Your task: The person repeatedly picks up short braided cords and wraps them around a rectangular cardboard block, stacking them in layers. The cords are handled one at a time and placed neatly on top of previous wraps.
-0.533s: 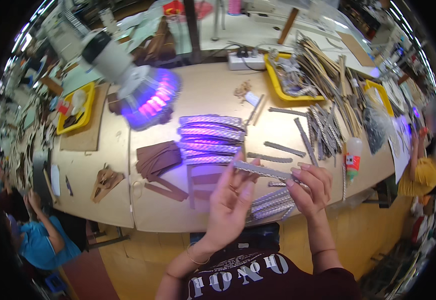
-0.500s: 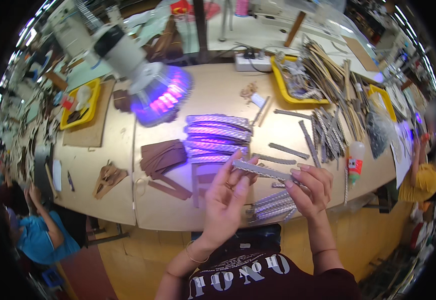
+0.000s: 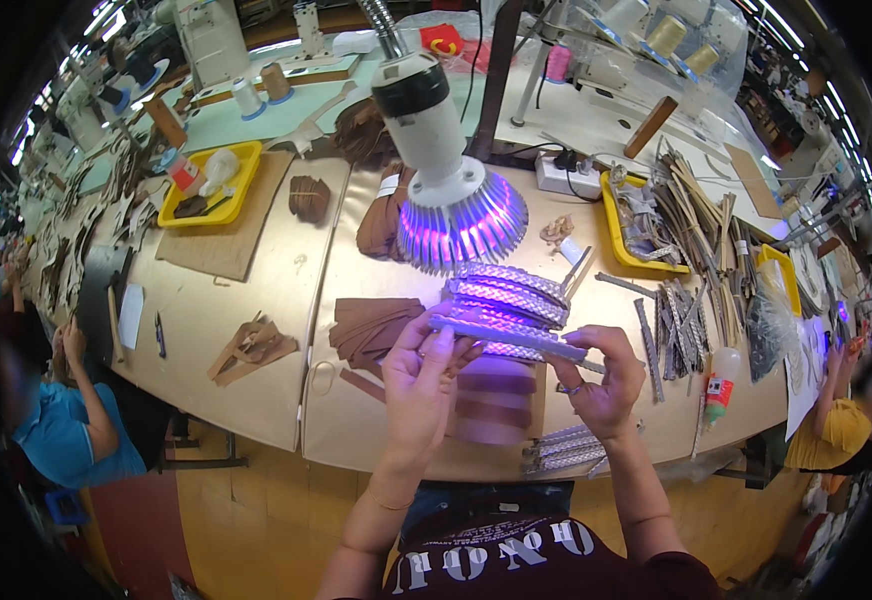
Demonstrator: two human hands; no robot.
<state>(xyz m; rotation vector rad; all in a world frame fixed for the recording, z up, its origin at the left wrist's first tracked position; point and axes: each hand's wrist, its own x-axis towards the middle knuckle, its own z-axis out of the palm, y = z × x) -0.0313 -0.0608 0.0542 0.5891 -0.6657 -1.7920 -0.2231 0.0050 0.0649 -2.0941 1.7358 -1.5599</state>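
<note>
Grey strip (image 3: pixel 511 337) in mid-air, stretched between the person's left hand (image 3: pixel 419 368) and right hand (image 3: pixel 606 388), above the table (image 3: pixel 356 425) and on the near side of the lamp (image 3: pixel 462 222). The work looks partway along. A row of braided strips (image 3: pixel 514 288) lies under the purple light, though whether those are finished cannot be told. Only 1 strip is being handled; a loose pile (image 3: pixel 678 325) to the right and a bundle (image 3: pixel 568 450) by the near edge lie apart from the hands, perhaps waiting their turn. Brown strips (image 3: pixel 371 325) are fanned out to the left of the lit row.

Both forearms rise from the lower edge, angled slightly inward, wrists above the table. The left thumb lies along the front of the strip, with the fingers curled behind, gripping its left end. The right thumb and forefinger pinch near the other end, the remaining fingers bent. Between them the strip runs nearly straight, dipping a little toward the right.
</note>
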